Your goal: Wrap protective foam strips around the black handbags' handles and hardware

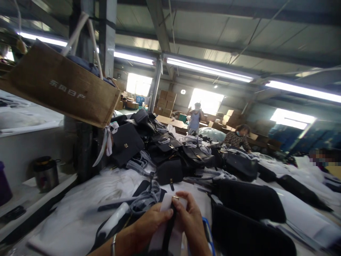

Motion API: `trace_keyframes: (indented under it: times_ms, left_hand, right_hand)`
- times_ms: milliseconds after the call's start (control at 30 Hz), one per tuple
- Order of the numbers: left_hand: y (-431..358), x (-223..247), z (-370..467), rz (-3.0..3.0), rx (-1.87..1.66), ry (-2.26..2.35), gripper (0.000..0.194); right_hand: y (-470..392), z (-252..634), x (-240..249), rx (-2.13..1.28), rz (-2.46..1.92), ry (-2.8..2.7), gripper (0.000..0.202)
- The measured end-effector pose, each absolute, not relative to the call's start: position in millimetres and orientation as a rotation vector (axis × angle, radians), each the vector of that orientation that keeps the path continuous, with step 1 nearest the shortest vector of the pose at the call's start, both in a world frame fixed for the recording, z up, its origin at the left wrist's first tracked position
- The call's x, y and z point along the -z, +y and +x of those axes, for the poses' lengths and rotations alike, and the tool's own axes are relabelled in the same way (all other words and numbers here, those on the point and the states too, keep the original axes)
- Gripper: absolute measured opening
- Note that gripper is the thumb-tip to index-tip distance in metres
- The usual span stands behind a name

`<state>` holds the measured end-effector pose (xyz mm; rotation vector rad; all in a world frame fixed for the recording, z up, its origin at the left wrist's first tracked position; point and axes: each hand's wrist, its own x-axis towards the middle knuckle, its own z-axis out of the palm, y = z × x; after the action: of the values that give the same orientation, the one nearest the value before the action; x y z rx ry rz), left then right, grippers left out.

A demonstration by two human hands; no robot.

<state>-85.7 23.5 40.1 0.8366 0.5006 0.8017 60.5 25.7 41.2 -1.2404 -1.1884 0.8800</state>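
Observation:
A black strap with a small gold-coloured buckle lies against a white sheet at the bottom centre. My left hand, with a bangle at the wrist, pinches the sheet and strap from the left, thumb on top. On the right, my right hand has its fingers closed on the strap just below the buckle. The lower end of the strap runs out of the picture. Just beyond my hands lies a black bag with a hanging tab.
Black bags with wrapped straps are piled ahead. Large black pieces lie at right, white wrapping at left. A brown bag hangs by a post. A metal mug stands left. People are farther back.

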Motion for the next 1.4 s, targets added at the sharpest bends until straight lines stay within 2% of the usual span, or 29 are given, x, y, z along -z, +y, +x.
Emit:
trace_keyframes:
  times_ms: [100,200,367,733,900,1000,1167,1400]
  left_hand:
    - [24.4,-43.4,-82.9,0.841,-0.793,0.491,0.034]
    - [26.4,-46.0,-81.1,0.867,-0.774,0.488,0.038]
    - [30.1,-45.7,-78.2,0.885,-0.758,0.499,0.039]
    - [31.0,-34.3,-56.8,0.961,-0.845,0.696,0.035]
    - [26.0,-37.9,-53.7,1.007,-0.853,0.717,0.038]
    - [22.1,-41.1,-54.3,0.973,-0.825,0.691,0.035]
    - [22.3,-44.6,-56.0,1.019,-0.769,0.625,0.031]
    - [25.1,-50.4,-62.6,0.979,-0.727,0.544,0.027]
  right_hand:
    - [27.1,64.1,-46.0,-0.867,-1.260,-1.170,0.040]
    - [26.8,68.0,-52.1,-1.002,-1.254,-1.185,0.047]
    - [22.1,72.8,-51.7,-1.132,-1.177,-1.194,0.041]
    - [15.9,78.2,-51.6,-0.903,-1.251,-1.314,0.036]
    - [3.3,99.2,-43.6,-1.365,-0.930,-1.100,0.054]
    - [-2.1,111.2,-36.3,-1.525,-0.759,-0.988,0.054]
    - [-2.0,104.6,-41.6,-1.496,-0.862,-1.193,0.043]
    - [5.0,92.0,-48.6,-1.388,-0.959,-1.290,0.045]
